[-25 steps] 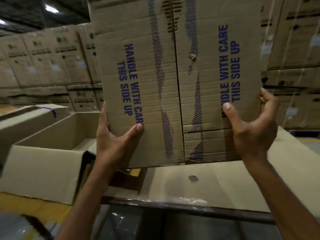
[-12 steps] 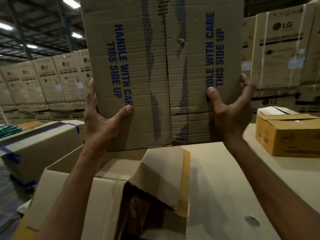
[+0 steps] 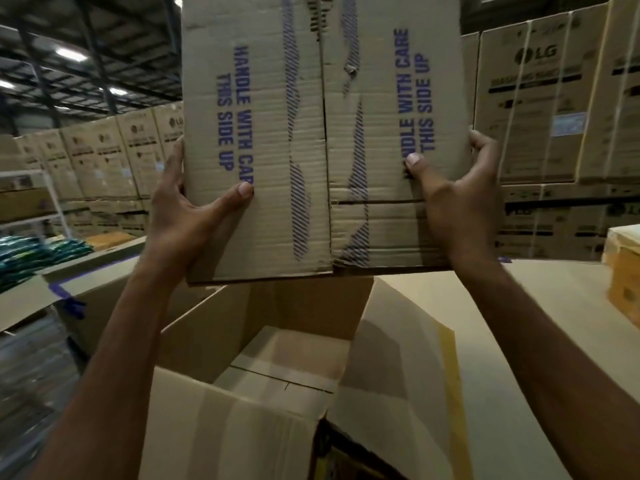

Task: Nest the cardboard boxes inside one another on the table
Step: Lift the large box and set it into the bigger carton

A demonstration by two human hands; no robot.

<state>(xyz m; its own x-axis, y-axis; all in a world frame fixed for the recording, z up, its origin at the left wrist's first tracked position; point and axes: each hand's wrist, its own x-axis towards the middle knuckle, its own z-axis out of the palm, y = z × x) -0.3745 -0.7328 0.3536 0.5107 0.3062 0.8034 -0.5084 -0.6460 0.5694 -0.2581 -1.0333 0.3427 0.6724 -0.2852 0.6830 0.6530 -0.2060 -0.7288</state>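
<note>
I hold a brown cardboard box (image 3: 311,140), printed "HANDLE WITH CARE THIS SIDE UP", up in the air at the centre of the view. My left hand (image 3: 183,216) grips its left edge, thumb on the near face. My right hand (image 3: 457,209) grips its right edge the same way. Directly beneath it stands a larger open cardboard box (image 3: 249,424) on the table (image 3: 540,341). Its inside is bare and its right flap (image 3: 398,368) stands up. The held box hangs above the opening, apart from it.
A small yellowish box (image 3: 623,282) sits on the table at the far right. Another long box with blue tape (image 3: 69,292) lies at the left. Stacks of large printed cartons (image 3: 554,109) fill the background, with green bundles (image 3: 31,254) at the far left.
The held box has shifted left across the table until it hangs over the open box. The open box's inside has come into full view.
</note>
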